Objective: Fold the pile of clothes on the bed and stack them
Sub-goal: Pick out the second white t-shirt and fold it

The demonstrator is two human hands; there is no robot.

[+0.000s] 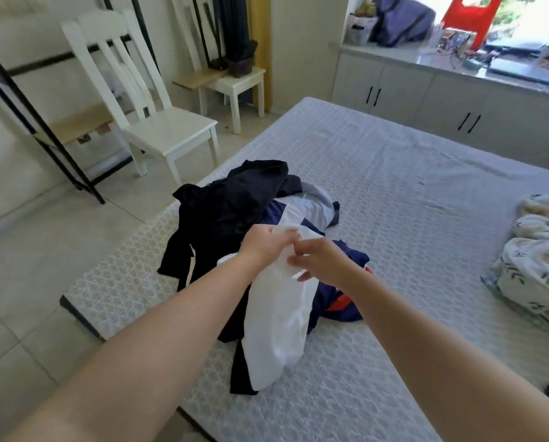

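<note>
The bed (394,193) is covered by a pale patterned mattress cover. A pile of clothes (235,215) is heaped near its left edge, and a floral quilt (537,256) is bunched at the right.

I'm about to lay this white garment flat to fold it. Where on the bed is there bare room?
Widest bare patch: the mattress between the clothes pile, the floral bedding on the right and the far edge by the cabinets. A smaller strip lies nearer, under the right forearm. The bed's left edge is crowded by the pile beneath the white garment.
</note>
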